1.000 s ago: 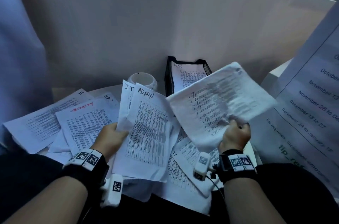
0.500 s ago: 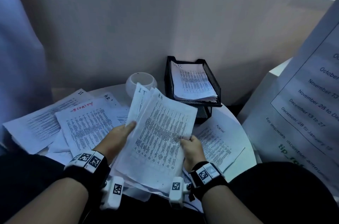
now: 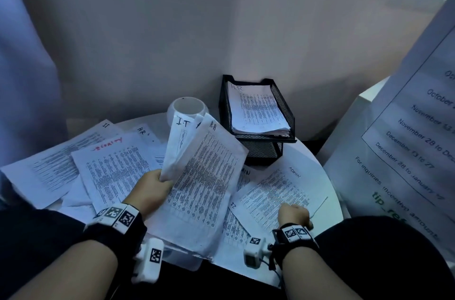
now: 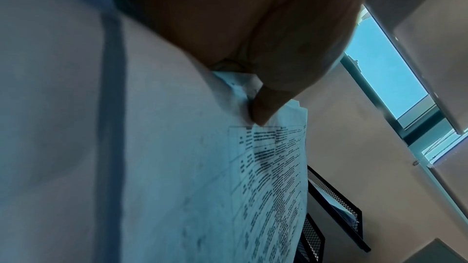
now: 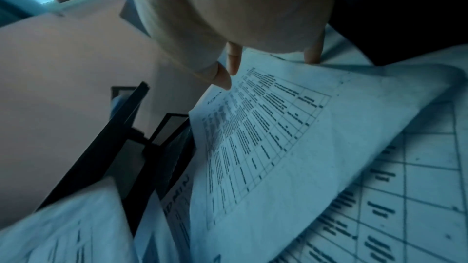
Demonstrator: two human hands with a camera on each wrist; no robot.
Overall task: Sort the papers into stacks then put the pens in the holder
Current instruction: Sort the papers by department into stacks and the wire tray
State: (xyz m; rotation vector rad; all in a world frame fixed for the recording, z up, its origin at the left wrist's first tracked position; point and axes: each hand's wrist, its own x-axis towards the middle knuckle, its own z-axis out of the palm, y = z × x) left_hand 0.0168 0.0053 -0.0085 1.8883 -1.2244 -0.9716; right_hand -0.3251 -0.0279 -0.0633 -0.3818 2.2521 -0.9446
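My left hand (image 3: 150,191) grips a fanned bundle of printed sheets (image 3: 204,176) by its left edge, raised over the table. The sheet tops read "IT" and "H.R". In the left wrist view the thumb (image 4: 266,107) presses on that bundle (image 4: 266,187). My right hand (image 3: 293,213) is low at the table's right. Its curled fingers pinch the near edge of a sheet marked "ADMIN" (image 3: 278,189). In the right wrist view the fingertips (image 5: 228,79) hold this sheet (image 5: 278,137) slightly lifted. A white round holder (image 3: 187,107) stands behind the bundle. No pen shows.
A black mesh tray (image 3: 283,112) at the back holds a stack headed "H.R.". Loose sheets (image 3: 49,164) cover the left of the round white table (image 3: 330,191), one with red writing (image 3: 113,164). A beige partition stands behind and a large printed notice (image 3: 406,152) at the right.
The right hand held one sheet up, came to the bundle's right edge, then dropped right onto the ADMIN sheet on the table. An H.R sheet now tops the left hand's bundle.
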